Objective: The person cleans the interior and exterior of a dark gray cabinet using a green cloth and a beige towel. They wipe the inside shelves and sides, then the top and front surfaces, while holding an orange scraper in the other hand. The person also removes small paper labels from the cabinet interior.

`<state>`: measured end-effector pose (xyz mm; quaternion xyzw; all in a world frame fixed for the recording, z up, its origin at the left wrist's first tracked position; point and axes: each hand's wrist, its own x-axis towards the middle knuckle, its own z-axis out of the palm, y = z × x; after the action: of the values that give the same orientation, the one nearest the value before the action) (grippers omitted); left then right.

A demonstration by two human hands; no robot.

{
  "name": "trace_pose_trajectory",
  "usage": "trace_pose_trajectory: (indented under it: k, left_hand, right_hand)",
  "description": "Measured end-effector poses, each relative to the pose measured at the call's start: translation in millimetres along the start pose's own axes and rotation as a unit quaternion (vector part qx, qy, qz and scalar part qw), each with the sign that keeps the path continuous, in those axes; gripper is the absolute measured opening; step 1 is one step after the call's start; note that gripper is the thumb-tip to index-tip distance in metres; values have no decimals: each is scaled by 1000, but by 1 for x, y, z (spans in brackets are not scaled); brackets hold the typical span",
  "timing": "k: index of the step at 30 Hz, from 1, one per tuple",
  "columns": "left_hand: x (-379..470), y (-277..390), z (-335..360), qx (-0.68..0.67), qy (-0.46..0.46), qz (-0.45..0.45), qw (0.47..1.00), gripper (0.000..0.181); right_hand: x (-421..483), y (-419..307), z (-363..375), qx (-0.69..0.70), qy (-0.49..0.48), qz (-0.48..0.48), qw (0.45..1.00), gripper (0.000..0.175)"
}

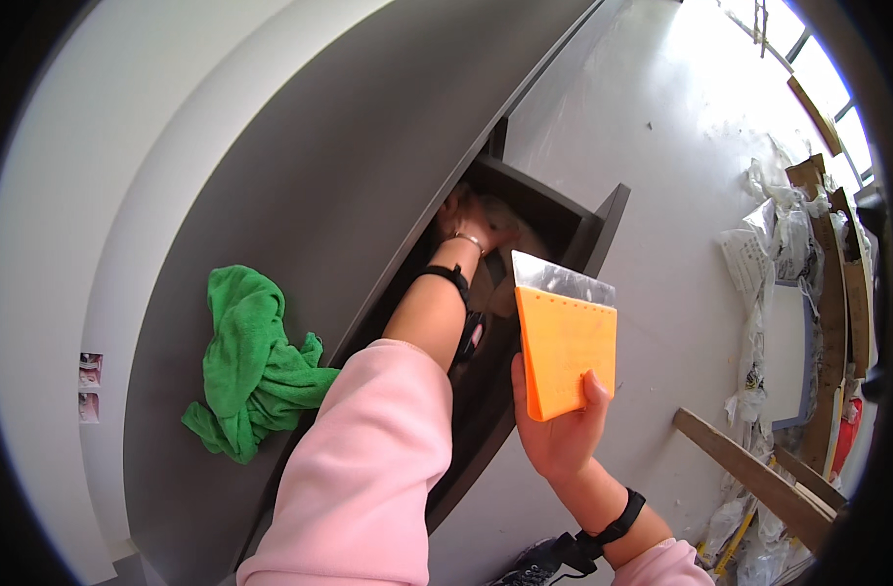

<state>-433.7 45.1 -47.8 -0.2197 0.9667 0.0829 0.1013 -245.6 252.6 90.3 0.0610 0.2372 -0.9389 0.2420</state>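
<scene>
My left hand (pixel 476 220) reaches down into a pulled-out dark grey drawer (pixel 609 220), near its far inner corner. Its fingers are in shadow, beside or on pale items whose kind is unclear, so its grip cannot be told. A black object lies in the drawer under my forearm. My right hand (pixel 564 432) holds an orange plastic scraper (pixel 569 351) with a clear blade edge, upright just outside the drawer front. A crumpled green cloth (pixel 252 366) lies on the dark grey cabinet top (pixel 329 183), left of my left arm.
Plastic wrapping (pixel 783 234), cardboard strips (pixel 820 308) and a wooden board (pixel 754 469) lie along the right side of the pale floor (pixel 666 278). A white wall with wall sockets (pixel 89 388) stands at the left. A dark shoe (pixel 534 564) shows at the bottom.
</scene>
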Motion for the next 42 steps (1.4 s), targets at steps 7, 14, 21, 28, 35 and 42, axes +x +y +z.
trace_pose_trajectory:
  k: [7,14,21,28,35,42]
  left_hand:
    - [1,4,-16,60,-19,6,998,121]
    - [-51,-22,8,23,-38,-27,999,103]
    - [-192,-95,15,66,-120,-84,987,96]
    - [-324,-160,18,51,-237,-226,943,84]
    - [-332,-202,48,136,-357,-205,901,78]
    - [-263,-170,11,2,-250,-101,963,90]
  right_hand:
    - [1,-2,-5,0,-17,31,999,52]
    - [-1,-4,-4,8,-25,31,999,52]
    - [3,-3,-3,9,-55,10,998,51]
    - [3,1,-2,7,-67,-20,998,49]
    - [2,5,1,5,-42,-38,998,48]
    - [5,15,-5,10,-53,-46,998,40]
